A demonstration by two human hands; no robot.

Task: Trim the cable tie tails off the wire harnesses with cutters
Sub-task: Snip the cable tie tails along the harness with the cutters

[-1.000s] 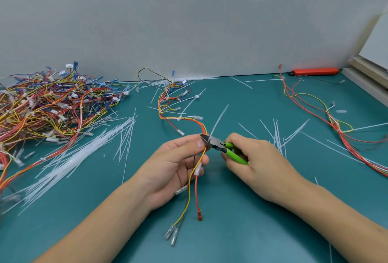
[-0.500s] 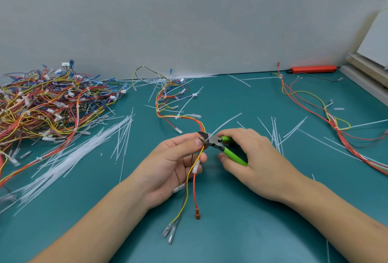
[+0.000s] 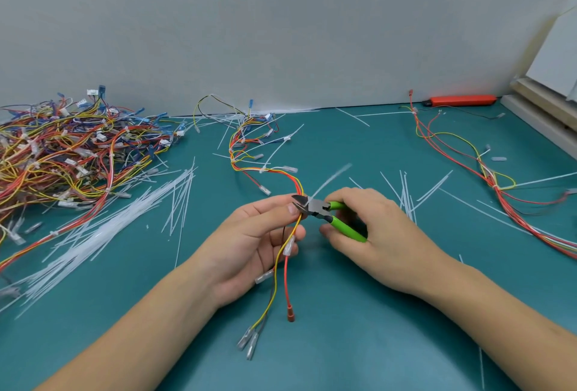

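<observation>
Left hand: palm up, thumb and fingers pinching a wire harness of red, yellow and dark leads; terminal ends hang below the hand toward the viewer, the rest trails away beyond the fingertips.

Right hand: curled round the green handles of the cutters, just right of the left thumb.

Cutters: dark blades point left, their tips at the harness beside the left thumb tip.

Cable tie tail: white, blurred, rising up and to the right from the blades; whether it is severed cannot be told.

Cut tie tails: white heap left of the left hand; more strewn behind the right hand.

Harness pile: tangled, far left of the left hand.

Single harness: red and yellow, well right of the right hand.

Table: teal surface.
</observation>
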